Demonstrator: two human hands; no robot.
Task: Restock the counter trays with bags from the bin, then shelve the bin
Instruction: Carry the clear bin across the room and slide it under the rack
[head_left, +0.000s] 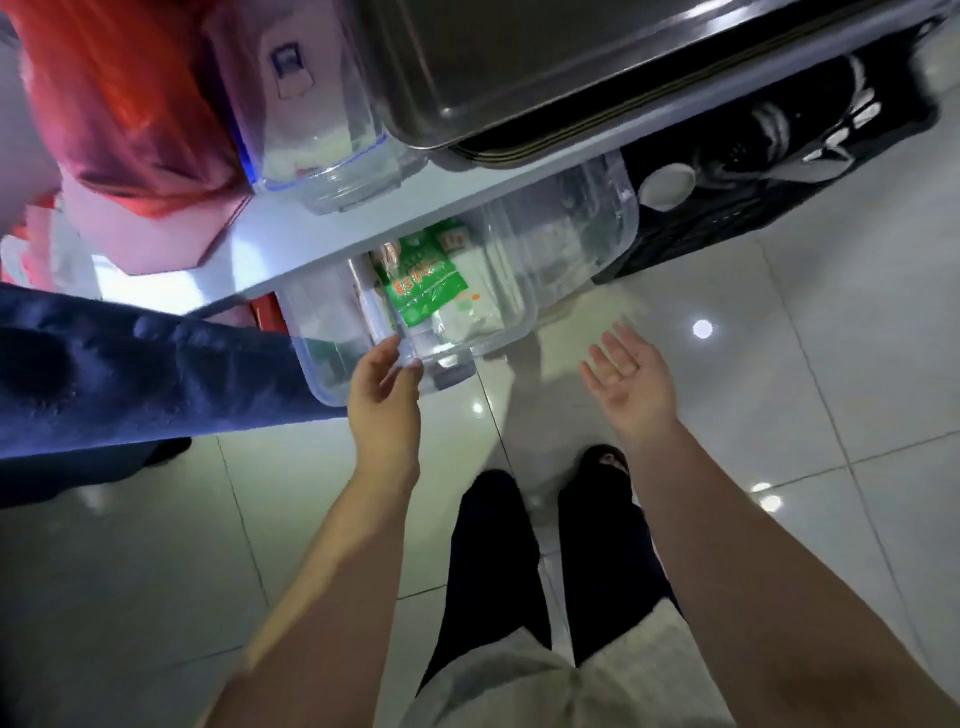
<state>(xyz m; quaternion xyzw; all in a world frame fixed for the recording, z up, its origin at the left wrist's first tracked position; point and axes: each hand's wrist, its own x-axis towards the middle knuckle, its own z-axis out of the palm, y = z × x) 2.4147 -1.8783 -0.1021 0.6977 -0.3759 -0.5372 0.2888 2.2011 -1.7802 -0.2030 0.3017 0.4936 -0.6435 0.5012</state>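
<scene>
A clear plastic bin (509, 306) sits under the counter shelf (291, 234), partly sticking out over the floor. Inside it lie a green printed bag (423, 283) and white bags (480, 312). My left hand (384, 395) is at the bin's near rim, thumb and fingers curled around the clear edge. Off to the right, apart from the bin, my right hand (631, 379) hovers palm-up with fingers spread and nothing in it. A steel tray (498, 73) stands on the counter above.
A second clear container (322, 130) stands on the counter beside the steel tray. A black crate (769, 171) sits under the counter to the right. Another person's dark blue sleeve (130, 374) reaches in from the left. Glossy floor tiles lie below, with my legs (550, 561) in view.
</scene>
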